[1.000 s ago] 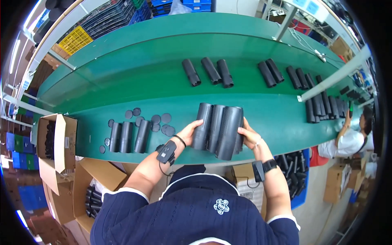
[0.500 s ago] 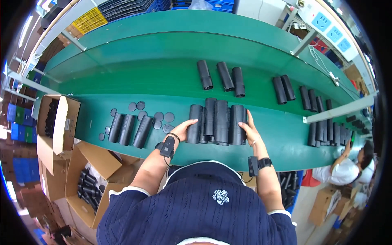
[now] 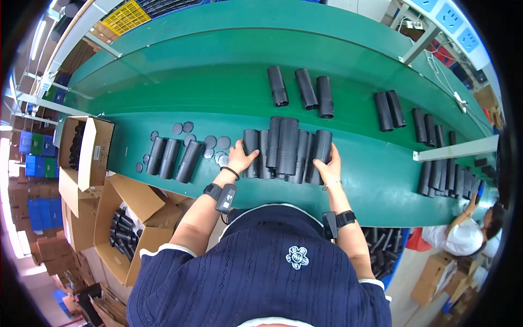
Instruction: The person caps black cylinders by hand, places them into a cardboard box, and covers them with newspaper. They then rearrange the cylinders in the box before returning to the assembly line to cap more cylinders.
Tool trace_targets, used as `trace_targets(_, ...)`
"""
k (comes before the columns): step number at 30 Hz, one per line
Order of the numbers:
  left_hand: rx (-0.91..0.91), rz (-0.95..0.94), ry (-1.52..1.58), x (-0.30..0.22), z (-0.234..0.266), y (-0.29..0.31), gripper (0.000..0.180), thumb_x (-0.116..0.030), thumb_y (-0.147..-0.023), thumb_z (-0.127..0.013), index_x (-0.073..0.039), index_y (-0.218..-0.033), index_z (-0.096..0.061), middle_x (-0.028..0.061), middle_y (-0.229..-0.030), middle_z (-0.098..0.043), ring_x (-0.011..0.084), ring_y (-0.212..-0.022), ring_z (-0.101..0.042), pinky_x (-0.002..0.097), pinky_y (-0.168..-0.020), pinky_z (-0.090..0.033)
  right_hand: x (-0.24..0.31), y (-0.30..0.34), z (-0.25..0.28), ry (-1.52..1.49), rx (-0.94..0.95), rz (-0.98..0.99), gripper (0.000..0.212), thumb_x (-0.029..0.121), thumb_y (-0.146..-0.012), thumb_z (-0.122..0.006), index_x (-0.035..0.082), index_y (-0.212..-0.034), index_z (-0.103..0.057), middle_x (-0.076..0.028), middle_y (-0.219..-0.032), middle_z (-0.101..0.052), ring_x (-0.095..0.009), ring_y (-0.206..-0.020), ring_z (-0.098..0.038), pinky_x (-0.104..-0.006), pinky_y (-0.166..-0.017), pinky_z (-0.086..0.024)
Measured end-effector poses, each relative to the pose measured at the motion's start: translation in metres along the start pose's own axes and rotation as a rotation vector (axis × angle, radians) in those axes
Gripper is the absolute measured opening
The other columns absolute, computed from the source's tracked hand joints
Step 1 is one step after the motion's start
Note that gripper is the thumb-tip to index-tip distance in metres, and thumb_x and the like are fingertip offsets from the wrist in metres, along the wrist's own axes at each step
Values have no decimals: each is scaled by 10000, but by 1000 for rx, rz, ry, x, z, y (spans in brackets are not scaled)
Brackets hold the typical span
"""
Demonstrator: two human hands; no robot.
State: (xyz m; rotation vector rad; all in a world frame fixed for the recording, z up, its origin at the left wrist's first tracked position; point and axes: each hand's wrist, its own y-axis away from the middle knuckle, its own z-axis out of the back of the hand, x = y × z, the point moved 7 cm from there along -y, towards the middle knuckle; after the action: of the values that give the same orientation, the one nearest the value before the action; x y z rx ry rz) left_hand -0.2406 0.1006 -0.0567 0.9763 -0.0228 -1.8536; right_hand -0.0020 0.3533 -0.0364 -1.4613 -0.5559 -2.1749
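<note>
Two bare hands flank a pile of black tubes [image 3: 287, 147] on the green table [image 3: 370, 191], directly before the wearer. The left hand [image 3: 241, 159] touches the leftmost tube: its thumb lies across the near half, and its fingers stand apart from the thumb at the outer side. The right hand [image 3: 329, 165] touches the rightmost tube, thumb on top, fingers extended along the outer side and likewise apart from the thumb. Two tubes of the pile rest upon the others. To the left lie three tubes [image 3: 170, 158] side by side, with dark discs [image 3: 210, 142] scattered around them; a carton [image 3: 99, 155] stands at the table's left end. Beyond the pile, on the darker far strip [image 3: 218, 90], lie another three tubes [image 3: 306, 89] and, farther right, a pair [image 3: 383, 111]. A larger group [image 3: 436, 174] occupies the right, near a co-worker [image 3: 460, 237] in white.
</note>
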Motion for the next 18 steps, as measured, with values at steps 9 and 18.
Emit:
trace_targets(9, -263, -78, 0, 9, 32, 0, 806, -385, -794, -696, -16, -1387, -293, 263, -1233, -456, 392, -1169, -471, 444, -983, -405, 162, 57, 3, 172, 30, 435, 887, 12, -590, -676, 33, -1407, -333, -186, -1185, -440, -322, -1106, -475, -396, -941, -424)
trace_targets(18, 58, -587, 918, -106, 128, 105, 667, -66, -689, -804, -73, -1221, -400, 55, -1146, -517, 176, -1100, -508, 344, -958, -432, 268, 108, -102, 327, 266, 823, 743, 70, -624, -771, 26, -1310, -491, -162, -1088, -491, -293, -972, -501, -377, -844, -441)
